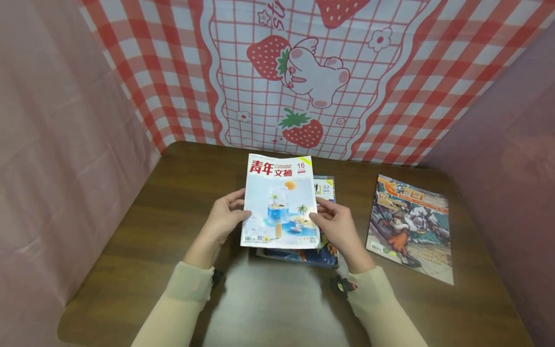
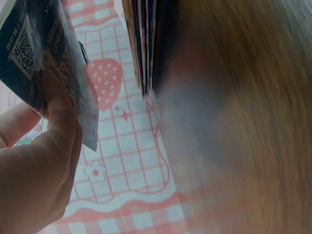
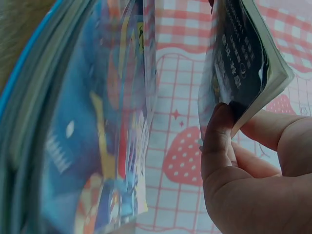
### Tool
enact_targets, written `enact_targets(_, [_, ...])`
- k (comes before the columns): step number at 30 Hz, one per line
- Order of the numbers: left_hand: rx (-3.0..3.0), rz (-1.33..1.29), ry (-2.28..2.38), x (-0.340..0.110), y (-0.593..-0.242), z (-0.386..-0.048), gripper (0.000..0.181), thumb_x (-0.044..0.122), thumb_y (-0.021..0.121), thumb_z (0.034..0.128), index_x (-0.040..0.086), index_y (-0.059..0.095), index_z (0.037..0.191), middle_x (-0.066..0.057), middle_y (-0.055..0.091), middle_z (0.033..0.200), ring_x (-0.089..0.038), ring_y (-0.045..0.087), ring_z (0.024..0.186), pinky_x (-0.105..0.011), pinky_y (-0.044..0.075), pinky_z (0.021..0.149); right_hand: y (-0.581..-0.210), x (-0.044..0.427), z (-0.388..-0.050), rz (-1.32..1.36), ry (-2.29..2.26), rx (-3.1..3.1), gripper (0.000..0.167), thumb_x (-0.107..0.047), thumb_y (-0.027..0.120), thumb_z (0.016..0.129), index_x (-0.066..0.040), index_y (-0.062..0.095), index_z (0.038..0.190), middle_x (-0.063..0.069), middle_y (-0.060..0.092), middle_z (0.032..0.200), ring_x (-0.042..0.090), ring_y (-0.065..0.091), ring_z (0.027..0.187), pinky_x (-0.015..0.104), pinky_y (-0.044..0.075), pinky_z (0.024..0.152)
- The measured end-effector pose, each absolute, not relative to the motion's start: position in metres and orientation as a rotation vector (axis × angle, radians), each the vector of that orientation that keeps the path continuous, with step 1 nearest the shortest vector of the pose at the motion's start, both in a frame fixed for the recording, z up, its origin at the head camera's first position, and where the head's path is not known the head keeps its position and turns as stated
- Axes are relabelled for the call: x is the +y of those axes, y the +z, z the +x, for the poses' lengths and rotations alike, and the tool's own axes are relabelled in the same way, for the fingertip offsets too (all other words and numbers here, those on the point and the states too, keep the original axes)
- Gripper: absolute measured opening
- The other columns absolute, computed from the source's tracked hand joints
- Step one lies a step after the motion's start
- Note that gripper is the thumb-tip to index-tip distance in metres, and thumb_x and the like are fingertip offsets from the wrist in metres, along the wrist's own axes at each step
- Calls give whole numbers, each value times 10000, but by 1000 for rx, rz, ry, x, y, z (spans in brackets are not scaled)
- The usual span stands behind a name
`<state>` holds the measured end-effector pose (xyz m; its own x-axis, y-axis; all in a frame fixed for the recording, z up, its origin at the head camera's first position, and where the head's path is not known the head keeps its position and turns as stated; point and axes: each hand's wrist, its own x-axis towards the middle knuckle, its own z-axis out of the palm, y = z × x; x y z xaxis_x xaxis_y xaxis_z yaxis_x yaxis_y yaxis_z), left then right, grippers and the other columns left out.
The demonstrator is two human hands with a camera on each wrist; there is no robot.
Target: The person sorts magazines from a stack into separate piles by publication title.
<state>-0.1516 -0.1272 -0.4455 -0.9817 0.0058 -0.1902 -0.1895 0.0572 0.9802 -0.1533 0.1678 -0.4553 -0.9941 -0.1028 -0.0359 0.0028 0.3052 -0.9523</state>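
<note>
A white magazine (image 1: 282, 202) with red characters and an ice-pop picture is held above a stack of magazines (image 1: 295, 255). The left hand (image 1: 220, 219) pinches its left edge, thumb on the cover; the right hand (image 1: 340, 226) pinches its right edge the same way. In the left wrist view the left hand (image 2: 44, 161) has its fingers on the dark back cover (image 2: 24, 53). In the right wrist view the right hand (image 3: 258, 165) grips the held magazine (image 3: 243, 58), with the stack (image 3: 97, 146) at the left. The held magazine hides much of the stack in the head view.
Another magazine (image 1: 409, 226) with a fantasy picture lies apart at the right of the brown table (image 1: 151, 250). A red-and-white checked cloth (image 1: 286, 72) with strawberries hangs behind the table. Pink cloth (image 1: 56, 144) hangs at the left.
</note>
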Motion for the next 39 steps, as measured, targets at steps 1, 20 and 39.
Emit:
enact_targets(1, [2176,-193,2060,-130,-445,-152,614,-119,652,910,6,486,1487,-202,686,1148,-289,675,948,-321,552,803,-455,165,-155,-112,-1798,2457,504,-102,712,968,-7,555,1438,207,638,1153,304,659,1080,281,574,781])
enact_targets(20, [2150,-271,2060,-186,-438,-164,626,-102,620,945,33,438,1529,-234,613,1244,-259,625,979,-342,536,832,-447,106,-185,-147,-1806,2367,520,-109,738,946,-28,568,1431,137,680,1111,252,683,1015,351,578,819])
enact_targets(39, [2233,-384,1974,-239,-435,-175,661,-98,562,962,30,347,1573,-267,536,1333,-294,587,1078,-265,518,841,-458,36,-211,-258,-1789,2412,473,-44,747,917,7,614,1368,106,724,1007,220,704,921,345,571,806])
